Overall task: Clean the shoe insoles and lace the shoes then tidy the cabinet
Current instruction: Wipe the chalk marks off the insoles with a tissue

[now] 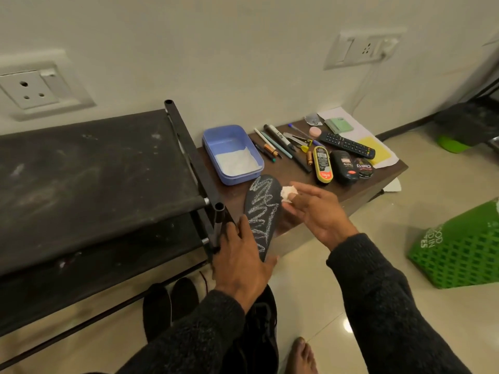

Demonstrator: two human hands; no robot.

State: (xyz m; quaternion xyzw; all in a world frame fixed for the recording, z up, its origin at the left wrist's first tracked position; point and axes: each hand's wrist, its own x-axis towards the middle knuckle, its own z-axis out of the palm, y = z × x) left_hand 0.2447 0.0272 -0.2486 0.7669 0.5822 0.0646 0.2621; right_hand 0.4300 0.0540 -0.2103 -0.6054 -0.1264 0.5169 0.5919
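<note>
The low brown table (351, 182) ends just under the right hand (316, 211), its near edge running off to the right, and pale glossy floor tiles (310, 292) lie open below and to the right of both hands. To the left of the left hand (240, 255) stands a black shoe rack (94, 171) with dusty fabric shelves; its corner post is right beside that hand's fingers. Well to the right of the right hand sits a green lattice basket (459, 252) on the floor.

Beyond the hands, on the table against the white wall (216, 49), are a blue plastic tray (232, 153) with white powder in it, a row of pens and markers (280, 147), shoe polish containers (343, 166) and a black remote control (347, 144) lying on papers. Two wall sockets show, one high to the left and one high to the right. Below the left forearm, dark insoles (170, 300) lean under the rack and a black shoe (262, 327) lies on the floor.

The insole (263, 209), black with a white zigzag pattern, lies between the hands, its toe end reaching toward the tray. The left hand grips its heel end, thumb on top. The right hand pinches a small white cloth wad (289, 194) at its fingertips, just beside the insole's right edge, the other fingers loosely extended.
</note>
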